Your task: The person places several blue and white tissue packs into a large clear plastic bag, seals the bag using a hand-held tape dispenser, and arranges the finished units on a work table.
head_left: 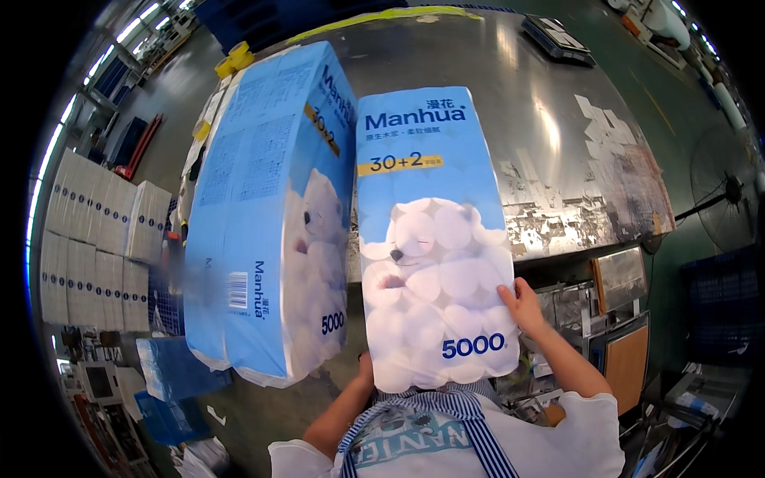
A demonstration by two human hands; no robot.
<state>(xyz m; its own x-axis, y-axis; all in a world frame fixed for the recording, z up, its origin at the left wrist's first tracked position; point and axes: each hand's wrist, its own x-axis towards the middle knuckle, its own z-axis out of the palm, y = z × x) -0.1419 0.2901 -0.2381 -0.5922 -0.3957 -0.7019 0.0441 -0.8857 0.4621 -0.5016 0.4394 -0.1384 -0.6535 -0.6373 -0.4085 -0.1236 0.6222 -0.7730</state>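
In front of me a large blue-and-white plastic-wrapped pack of toilet rolls (434, 263), printed with a sleeping white bear, stands tilted against the table edge. My right hand (522, 307) grips its lower right side, fingers pressed on the wrap and curling around the edge. Low on the pack's left side is my left hand (366, 365), mostly hidden behind the wrap, so its fingers do not show. A second, similar pack (259, 207) stands just left of the first, its blue side and bear-printed face in view; neither hand touches it.
Beyond the packs stretches a worn metal table (470, 56) with peeling patches. Yellow tape rolls (235, 59) lie at its far left, a dark flat device (558, 40) at its far right. White wrapped packs (96, 207) are stacked at left; a fan (725, 190) stands right.
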